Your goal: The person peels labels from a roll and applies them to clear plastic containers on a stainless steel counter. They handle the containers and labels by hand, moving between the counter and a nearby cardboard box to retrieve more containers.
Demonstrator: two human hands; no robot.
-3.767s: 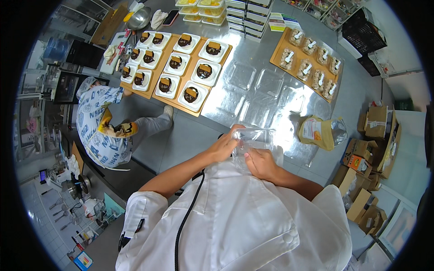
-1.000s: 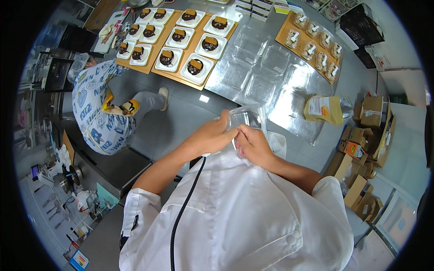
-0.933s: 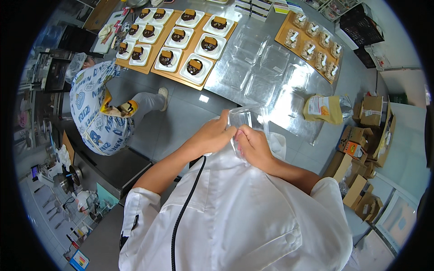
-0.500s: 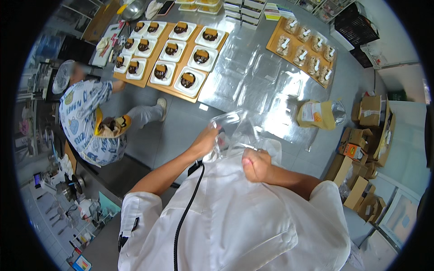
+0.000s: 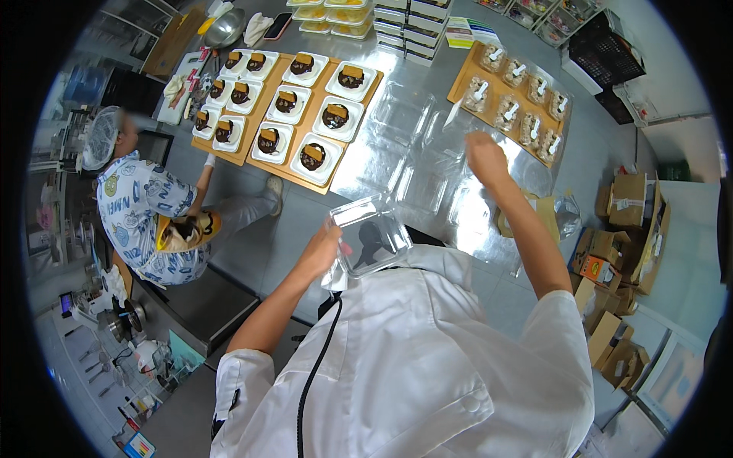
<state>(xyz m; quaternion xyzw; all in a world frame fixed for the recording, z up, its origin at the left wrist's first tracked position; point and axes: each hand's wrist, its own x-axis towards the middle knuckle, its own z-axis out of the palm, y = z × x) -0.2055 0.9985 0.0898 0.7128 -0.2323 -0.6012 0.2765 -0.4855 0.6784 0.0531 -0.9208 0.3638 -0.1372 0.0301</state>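
My left hand [image 5: 322,250] is closed on the edge of a clear plastic box [image 5: 374,238], tilted in front of my white jacket. A crumpled white piece [image 5: 334,278] shows below that hand. Stretched out over the steel table, my right hand [image 5: 487,158] has its fingers curled in; I cannot make out what they hold. A thin white strip [image 5: 453,114] shows just beyond the knuckles. Beside this hand, transparent plastic containers [image 5: 416,172] lie on the table, hard to tell apart in the glare.
Wooden boards [image 5: 324,185] carry white trays with dark, biscuit-topped desserts. Another board [image 5: 456,85] bears clear tubs with white tags. A yellow bag [image 5: 544,216] lies at the near right edge. Cardboard boxes [image 5: 629,200] stand right. A co-worker [image 5: 145,206] in a patterned shirt stands left.
My right hand has left the clear box and reached forward and right over the table. The left hand has drawn the box slightly left and down. The co-worker has shifted a little.
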